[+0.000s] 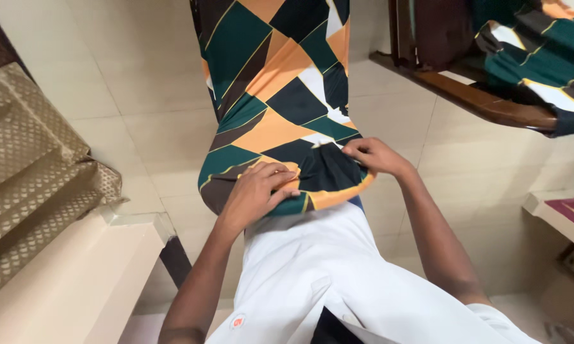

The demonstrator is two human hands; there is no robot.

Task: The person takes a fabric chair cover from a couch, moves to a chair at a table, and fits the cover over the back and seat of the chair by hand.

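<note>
Far out to the left of the left hand, folded beige patterned fabric [26, 159] draped over a pale ledge [77, 280]; below and just left of that hand's forearm, a dark furniture leg [175, 258] against the cream tiled floor [134, 95].

Left hand [256, 193] pressed palm-down on the lower edge of the patterned cloth [274, 89], fingers curled and bunching the teal, orange and black fabric; clenched on the cloth, not loose.

Between the two hands, the cloth's bottom hem rolled into a dark fold; above both hands, the cloth stretched up and away toward the top of the view; below both hands, a white shirt [325, 267] close against the hem.

Right hand [375, 156] at the cloth's right edge, slightly higher than the left hand, fingertips pinching a small tuck of the fabric; grasping the cloth.

Up and to the right of the right hand, well apart, a dark wooden frame [484, 95] with more of the same patterned material [542, 51] hanging over it; lower right of that hand, a pale bench edge with a maroon cushion [573, 213].
</note>
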